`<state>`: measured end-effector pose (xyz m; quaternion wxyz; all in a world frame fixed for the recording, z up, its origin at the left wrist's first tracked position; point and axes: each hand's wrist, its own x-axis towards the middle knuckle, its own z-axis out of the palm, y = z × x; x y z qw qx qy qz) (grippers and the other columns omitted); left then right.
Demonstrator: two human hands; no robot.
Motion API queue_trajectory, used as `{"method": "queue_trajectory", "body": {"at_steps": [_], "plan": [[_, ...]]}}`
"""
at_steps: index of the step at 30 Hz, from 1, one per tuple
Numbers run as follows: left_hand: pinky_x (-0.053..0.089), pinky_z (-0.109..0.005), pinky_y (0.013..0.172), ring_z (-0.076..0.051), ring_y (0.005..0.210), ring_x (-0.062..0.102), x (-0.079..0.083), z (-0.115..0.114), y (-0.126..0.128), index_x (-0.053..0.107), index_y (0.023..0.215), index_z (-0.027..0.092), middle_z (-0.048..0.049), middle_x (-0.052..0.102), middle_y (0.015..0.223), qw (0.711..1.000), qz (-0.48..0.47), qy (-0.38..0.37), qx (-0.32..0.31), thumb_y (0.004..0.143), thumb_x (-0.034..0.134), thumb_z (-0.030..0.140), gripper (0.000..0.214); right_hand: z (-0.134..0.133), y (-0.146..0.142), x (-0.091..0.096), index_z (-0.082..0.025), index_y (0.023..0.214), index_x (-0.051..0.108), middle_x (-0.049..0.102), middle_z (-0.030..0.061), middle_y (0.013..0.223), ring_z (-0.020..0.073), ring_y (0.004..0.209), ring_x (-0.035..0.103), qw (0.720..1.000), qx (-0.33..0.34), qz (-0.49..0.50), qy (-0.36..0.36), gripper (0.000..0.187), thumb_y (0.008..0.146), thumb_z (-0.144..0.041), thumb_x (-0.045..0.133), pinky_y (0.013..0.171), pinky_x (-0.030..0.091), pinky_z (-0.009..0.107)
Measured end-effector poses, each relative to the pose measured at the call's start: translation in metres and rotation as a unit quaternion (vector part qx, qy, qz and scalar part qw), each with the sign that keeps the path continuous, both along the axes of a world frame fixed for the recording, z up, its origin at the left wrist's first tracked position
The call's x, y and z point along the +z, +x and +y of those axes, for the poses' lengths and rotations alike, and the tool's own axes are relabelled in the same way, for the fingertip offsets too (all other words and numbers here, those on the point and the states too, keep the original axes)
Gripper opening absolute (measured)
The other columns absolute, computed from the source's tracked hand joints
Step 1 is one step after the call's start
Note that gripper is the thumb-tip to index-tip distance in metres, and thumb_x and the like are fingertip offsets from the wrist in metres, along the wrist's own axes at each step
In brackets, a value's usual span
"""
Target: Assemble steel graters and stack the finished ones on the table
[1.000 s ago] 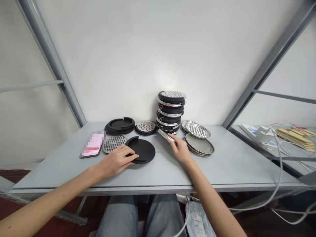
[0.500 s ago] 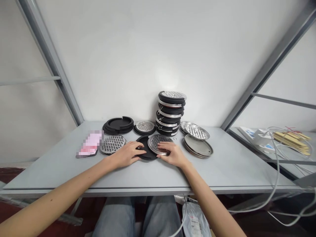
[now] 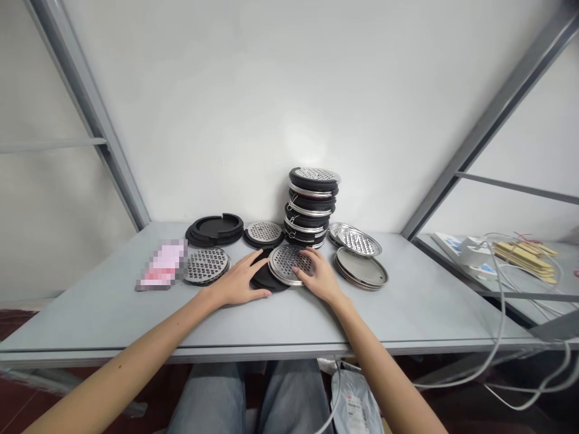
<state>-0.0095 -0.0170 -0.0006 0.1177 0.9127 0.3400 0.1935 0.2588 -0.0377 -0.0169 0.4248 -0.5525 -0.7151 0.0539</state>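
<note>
A perforated metal disc lies on top of a black round base in the middle of the grey table. My left hand rests flat on the left part of the black base, fingers stretched toward the disc. My right hand lies over the right edge of the metal disc with fingers spread on it. Behind them stands a tall stack of assembled black-and-metal discs.
A stack of black bases, a perforated disc on a base and another perforated disc lie at the left, beside a blurred pink item. Metal plates and grater discs sit at the right. Cables hang off the right edge.
My right hand brought a perforated metal disc from beside the stack and laid it on the black base. Both hands now press flat on the pair, moved slightly away from me.
</note>
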Motion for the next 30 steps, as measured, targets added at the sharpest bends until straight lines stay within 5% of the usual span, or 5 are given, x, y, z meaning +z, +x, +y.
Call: {"method": "queue_trajectory", "body": {"at_steps": [6,14,22,30], "plan": [[0.035,-0.051,0.110,-0.036,0.141,0.026,-0.0056,0.0017,0.0067,0.029,0.149,0.031,-0.0108,0.014,0.159,0.999,-0.025,-0.035,0.021,0.074,0.066,0.064,0.089,-0.0023,-0.0027,0.0013,-0.017,0.118,0.060,0.054,0.0153,0.133,0.0299,0.124,0.050,0.999,0.021,0.006,-0.024,0.048,0.077,-0.042,0.067,0.107,0.039,0.048],[0.034,-0.048,0.112,-0.036,0.138,0.033,-0.0088,0.0036,0.0064,0.052,0.136,0.019,-0.0133,0.025,0.156,0.997,-0.051,-0.032,0.044,0.068,0.067,0.068,0.086,-0.0071,-0.0040,0.0011,-0.018,0.130,0.052,0.040,0.0151,0.147,0.0285,0.139,0.034,0.992,0.113,-0.022,-0.053,0.052,0.085,-0.043,0.058,0.114,0.028,0.049],[0.031,-0.044,0.115,-0.032,0.138,0.036,-0.0036,0.0004,0.0056,0.051,0.136,0.016,-0.0117,0.028,0.155,0.998,-0.048,-0.026,0.040,0.069,0.066,0.068,0.087,0.0005,-0.0006,-0.0047,-0.010,0.131,0.052,0.050,0.0202,0.138,0.0295,0.133,0.043,0.996,0.044,-0.011,-0.072,0.058,0.089,-0.050,0.050,0.111,0.034,0.049],[0.031,-0.043,0.115,-0.032,0.135,0.040,-0.0026,0.0008,0.0040,0.056,0.132,0.013,-0.0124,0.032,0.153,0.995,-0.079,-0.036,0.040,0.066,0.072,0.064,0.084,-0.0015,-0.0019,-0.0027,-0.008,0.139,0.046,0.038,0.0197,0.147,0.0308,0.138,0.035,0.990,0.089,-0.031,-0.102,0.068,0.088,-0.052,0.052,0.115,0.028,0.049]]}}
